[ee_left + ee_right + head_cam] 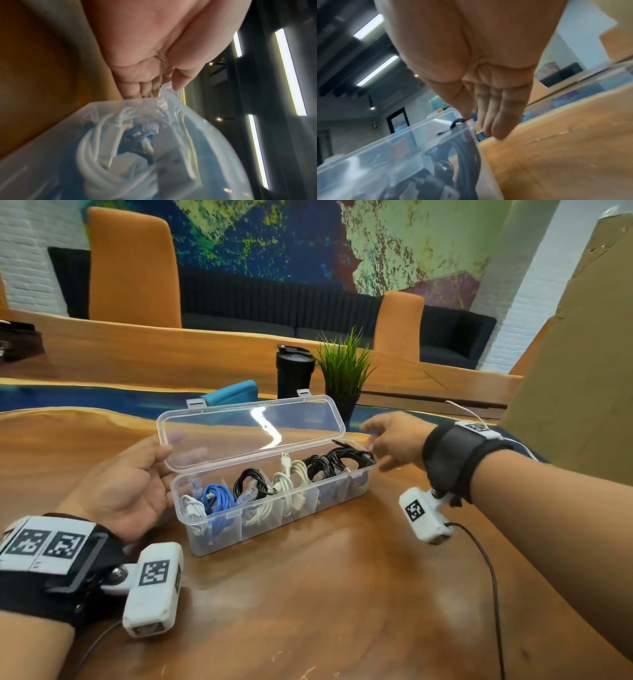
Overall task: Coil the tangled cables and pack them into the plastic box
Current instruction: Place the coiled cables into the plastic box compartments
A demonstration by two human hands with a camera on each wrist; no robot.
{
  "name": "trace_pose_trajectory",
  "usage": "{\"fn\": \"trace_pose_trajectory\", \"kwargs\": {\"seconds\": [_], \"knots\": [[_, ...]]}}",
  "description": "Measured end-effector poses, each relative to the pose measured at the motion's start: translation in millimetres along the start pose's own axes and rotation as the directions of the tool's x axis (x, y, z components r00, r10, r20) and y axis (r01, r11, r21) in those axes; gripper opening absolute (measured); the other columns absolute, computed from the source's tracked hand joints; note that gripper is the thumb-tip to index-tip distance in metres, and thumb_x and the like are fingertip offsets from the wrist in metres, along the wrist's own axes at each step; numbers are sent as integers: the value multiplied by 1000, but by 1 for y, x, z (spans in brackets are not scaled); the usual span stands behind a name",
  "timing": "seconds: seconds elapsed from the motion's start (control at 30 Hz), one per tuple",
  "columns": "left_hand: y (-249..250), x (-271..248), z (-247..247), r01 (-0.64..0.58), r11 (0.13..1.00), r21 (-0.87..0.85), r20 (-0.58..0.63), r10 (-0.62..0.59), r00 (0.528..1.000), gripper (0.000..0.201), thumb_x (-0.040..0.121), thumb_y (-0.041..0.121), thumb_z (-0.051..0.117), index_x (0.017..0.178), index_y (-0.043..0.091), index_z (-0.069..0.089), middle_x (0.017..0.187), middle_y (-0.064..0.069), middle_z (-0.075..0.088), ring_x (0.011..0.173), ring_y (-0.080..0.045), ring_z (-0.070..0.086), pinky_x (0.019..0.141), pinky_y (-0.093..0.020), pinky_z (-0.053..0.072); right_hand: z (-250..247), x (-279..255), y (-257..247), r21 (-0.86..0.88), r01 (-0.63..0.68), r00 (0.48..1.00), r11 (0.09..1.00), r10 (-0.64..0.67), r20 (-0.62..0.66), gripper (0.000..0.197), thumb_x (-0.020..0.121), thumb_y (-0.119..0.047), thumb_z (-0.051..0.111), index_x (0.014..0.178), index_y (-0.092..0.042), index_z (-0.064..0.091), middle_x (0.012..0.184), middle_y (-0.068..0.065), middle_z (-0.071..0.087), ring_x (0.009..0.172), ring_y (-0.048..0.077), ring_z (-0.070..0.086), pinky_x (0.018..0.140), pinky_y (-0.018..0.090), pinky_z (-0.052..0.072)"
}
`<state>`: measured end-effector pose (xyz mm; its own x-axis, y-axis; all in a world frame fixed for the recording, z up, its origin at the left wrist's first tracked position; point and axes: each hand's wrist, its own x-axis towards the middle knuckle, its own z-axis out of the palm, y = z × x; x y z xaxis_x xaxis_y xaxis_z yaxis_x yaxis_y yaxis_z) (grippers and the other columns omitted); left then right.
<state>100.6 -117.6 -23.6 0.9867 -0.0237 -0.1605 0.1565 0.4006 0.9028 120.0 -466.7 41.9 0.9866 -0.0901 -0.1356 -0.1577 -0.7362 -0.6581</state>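
Lid [301, 419] edge pinched by left hand [126, 487], right hand [397, 440] beside box [222, 535].

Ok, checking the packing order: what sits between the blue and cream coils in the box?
A black coil lies there; the head view shows it.
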Motion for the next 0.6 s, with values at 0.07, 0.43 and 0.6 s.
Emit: {"fn": "trace_pose_trajectory", "kwargs": {"seconds": [0.07, 0.43, 0.6], "knots": [[4, 1, 1, -33, 992, 122, -39, 38, 999, 30, 104, 16, 38, 122, 23, 61, 99, -12, 75, 81, -20, 68, 68, -37, 59, -2, -6, 8, 92, -55, 994, 994, 45, 104, 47, 86, 11, 50, 124, -13, 62, 110, 16, 67, 87, 25, 67, 77, 44, 61], [43, 29, 46, -137, 688, 712, 106, 87, 991, 24, 87, -7, 63, 101, 12, 64, 86, -16, 60, 63, -17, 51, 51, -23, 43, -37, -19, 24, 341, -11, 1000, 940, 19, -21, 77, 81, 7, 67, 143, -29, 40, 123, 3, 59, 110, 25, 60, 89, 46, 55], [61, 39, 85, -287, 477, 831, 234, 167, 958, 23, 83, 2, 70, 97, 20, 68, 106, -14, 71, 84, -23, 60, 69, -36, 49, -54, -26, 23, 64, 169, 968, 984, -153, -201, 57, 87, -3, 68, 137, -25, 50, 118, 1, 64, 106, 20, 62, 93, 43, 54]]}}
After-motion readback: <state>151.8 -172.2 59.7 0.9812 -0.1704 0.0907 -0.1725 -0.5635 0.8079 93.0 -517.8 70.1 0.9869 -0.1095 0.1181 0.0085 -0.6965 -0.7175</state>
